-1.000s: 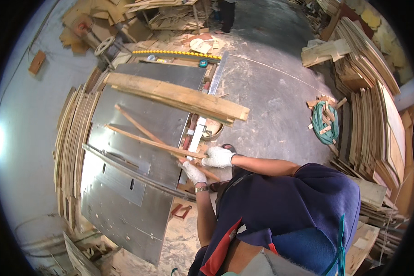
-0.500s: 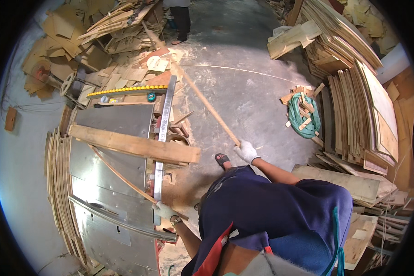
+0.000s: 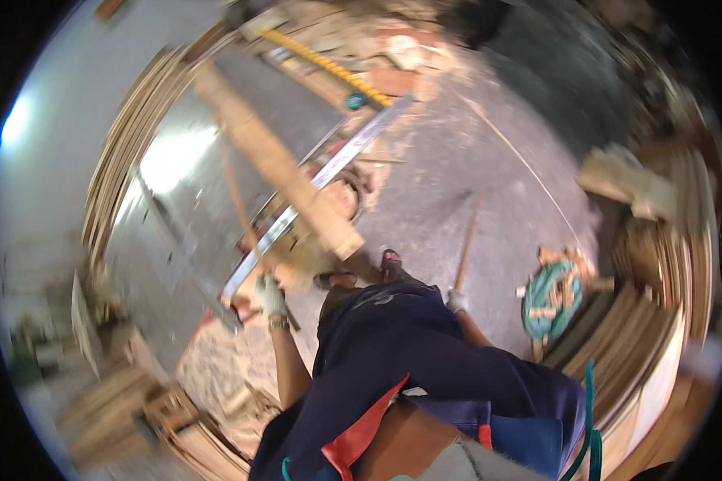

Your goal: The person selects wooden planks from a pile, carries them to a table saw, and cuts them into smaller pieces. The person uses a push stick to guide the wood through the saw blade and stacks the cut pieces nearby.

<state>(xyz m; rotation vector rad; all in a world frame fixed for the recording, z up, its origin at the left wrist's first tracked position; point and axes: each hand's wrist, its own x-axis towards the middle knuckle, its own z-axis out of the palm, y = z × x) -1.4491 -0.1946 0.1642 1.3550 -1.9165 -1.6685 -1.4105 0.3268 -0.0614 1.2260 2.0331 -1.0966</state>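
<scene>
Separately, left hand [image 3: 270,296] and right hand [image 3: 456,301] curl around slim wooden strips [image 3: 468,244]

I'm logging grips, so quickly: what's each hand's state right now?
Left hand: closed, holding a thin wooden strip.
Right hand: closed, holding a second strip.

Off to the right I saw a green sack [image 3: 544,328] holding wood scraps [image 3: 568,290], near stacked boards [image 3: 618,341]; farther off, a teal tape measure [image 3: 355,101] sat beside a yellow ridged strip [image 3: 325,64].
</scene>
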